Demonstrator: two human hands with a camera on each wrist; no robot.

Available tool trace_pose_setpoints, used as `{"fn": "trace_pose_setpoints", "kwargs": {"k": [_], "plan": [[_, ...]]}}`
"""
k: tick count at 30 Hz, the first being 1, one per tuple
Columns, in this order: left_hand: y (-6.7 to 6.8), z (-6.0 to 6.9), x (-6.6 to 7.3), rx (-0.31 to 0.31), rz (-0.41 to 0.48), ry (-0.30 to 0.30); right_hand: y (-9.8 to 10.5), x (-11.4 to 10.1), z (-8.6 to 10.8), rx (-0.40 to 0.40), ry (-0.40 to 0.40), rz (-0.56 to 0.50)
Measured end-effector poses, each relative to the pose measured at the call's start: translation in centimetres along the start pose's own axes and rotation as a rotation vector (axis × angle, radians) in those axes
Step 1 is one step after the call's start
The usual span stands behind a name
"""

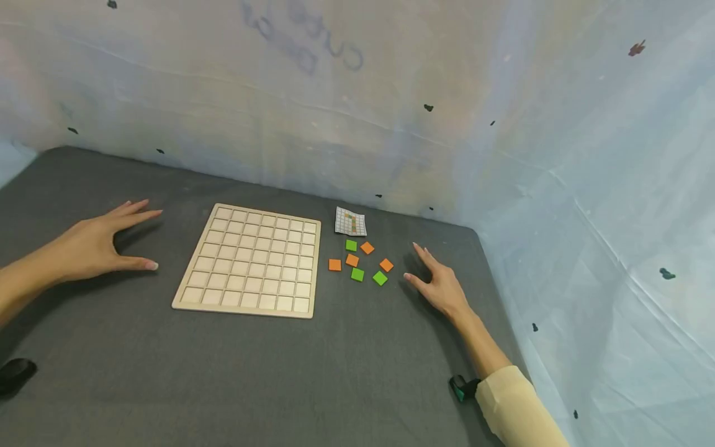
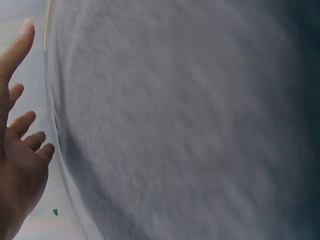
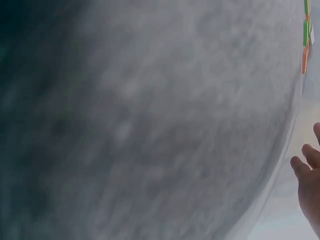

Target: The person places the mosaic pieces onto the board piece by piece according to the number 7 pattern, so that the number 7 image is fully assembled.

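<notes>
A pale wooden grid board [image 1: 251, 261] lies on the grey table, its squares bare. To its right are several loose tiles, some green [image 1: 357, 274] and some orange [image 1: 334, 265]. Behind them lies a small printed card [image 1: 350, 222] with a coloured grid pattern. My left hand [image 1: 95, 247] is left of the board, fingers extended and thumb apart, holding nothing. My right hand [image 1: 441, 285] is right of the tiles, touching none, with its fingers spread. The left wrist view has the left hand [image 2: 22, 150] at its edge; the right wrist view has part of the right hand [image 3: 310, 185].
Grey cloth covers the table [image 1: 223, 379]. A pale sheet with dark marks hangs behind [image 1: 279, 124] and along the right side [image 1: 631, 248]. A dark object [image 1: 17, 377] shows at the lower left, and a black and green wrist device [image 1: 462, 388] by the right sleeve.
</notes>
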State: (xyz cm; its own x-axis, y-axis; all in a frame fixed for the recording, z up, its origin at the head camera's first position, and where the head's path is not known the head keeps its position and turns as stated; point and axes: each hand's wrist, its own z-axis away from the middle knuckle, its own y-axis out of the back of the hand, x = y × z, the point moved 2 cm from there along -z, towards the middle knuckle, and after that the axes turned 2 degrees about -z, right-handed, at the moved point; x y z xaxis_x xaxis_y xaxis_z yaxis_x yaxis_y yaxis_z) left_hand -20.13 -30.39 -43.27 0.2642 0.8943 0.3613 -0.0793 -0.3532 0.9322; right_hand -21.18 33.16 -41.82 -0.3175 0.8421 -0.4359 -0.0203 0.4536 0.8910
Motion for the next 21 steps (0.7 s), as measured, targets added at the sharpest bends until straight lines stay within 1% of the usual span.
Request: {"fn": "trace_pose_setpoints", "kwargs": {"k": [5, 10, 12, 14, 19, 21], "plan": [[0.5, -0.7, 0.8, -0.022, 0.066, 0.002, -0.3, -0.5, -0.2, 0.043, -0.003, -0.081], [0.6, -1.2, 1.7, -0.027, 0.197, 0.016, -0.8, -1.0, -0.5, 0.058, -0.002, -0.23], [0.5, -1.4, 2.0, -0.031, 0.251, 0.016, -1.0, -1.2, -0.6, 0.058, -0.005, -0.299], [0.3, -1.7, 2.3, -0.042, 0.299, 0.003, -1.2, -1.4, -0.8, 0.058, -0.016, -0.344], [-0.2, -2.2, 2.6, -0.056, 0.388, -0.01, -1.9, -1.8, -1.3, 0.057, -0.049, -0.402], [-0.4, -2.4, 2.8, -0.075, 0.428, -0.01, -2.1, -1.8, -1.5, 0.059, -0.052, -0.427]]}}
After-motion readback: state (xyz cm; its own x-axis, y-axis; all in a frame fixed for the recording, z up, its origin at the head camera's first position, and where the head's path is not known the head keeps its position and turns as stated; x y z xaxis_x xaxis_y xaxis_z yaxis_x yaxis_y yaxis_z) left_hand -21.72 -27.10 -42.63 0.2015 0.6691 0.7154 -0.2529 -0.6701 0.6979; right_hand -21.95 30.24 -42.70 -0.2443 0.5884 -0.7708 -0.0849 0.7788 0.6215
